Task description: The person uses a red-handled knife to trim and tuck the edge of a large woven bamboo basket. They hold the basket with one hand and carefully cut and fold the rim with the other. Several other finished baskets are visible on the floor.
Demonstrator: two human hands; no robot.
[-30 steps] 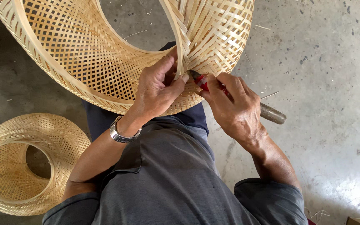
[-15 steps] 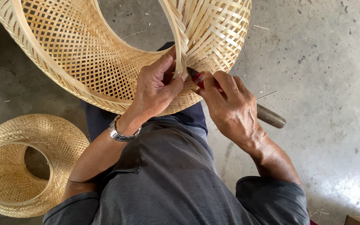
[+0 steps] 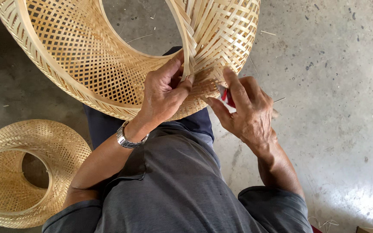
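A: Two woven bamboo pieces share this concrete floor (image 3: pixel 333 129). Which is larger?

B: The big open-weave bamboo basket frame (image 3: pixel 87 64), tilted across the top of the view and resting against the seated person's knees. A second, smaller woven bamboo shade (image 3: pixel 22 172) lies on the floor at lower left, well apart from both hands.

A: And the person?

B: Seen from above, in a grey shirt (image 3: pixel 173 190) and dark trousers, with a metal wristwatch (image 3: pixel 128 138) on the left wrist.

A: What does the left hand (image 3: pixel 162 95) hold?

B: Its grip is closed, thumb and fingers pinching a flat bamboo strip (image 3: pixel 188 47) that rises along the frame's rim.

A: The right hand (image 3: pixel 247 110)?

B: Its fingers curl around a small red-handled tool (image 3: pixel 226 96), forefinger stretched out and pressing on the weave just beside the strip. Most of the tool is hidden under the hand; its kind cannot be told.

A: Smaller details?

B: Thin bamboo slivers (image 3: pixel 267 33) scattered on the floor.
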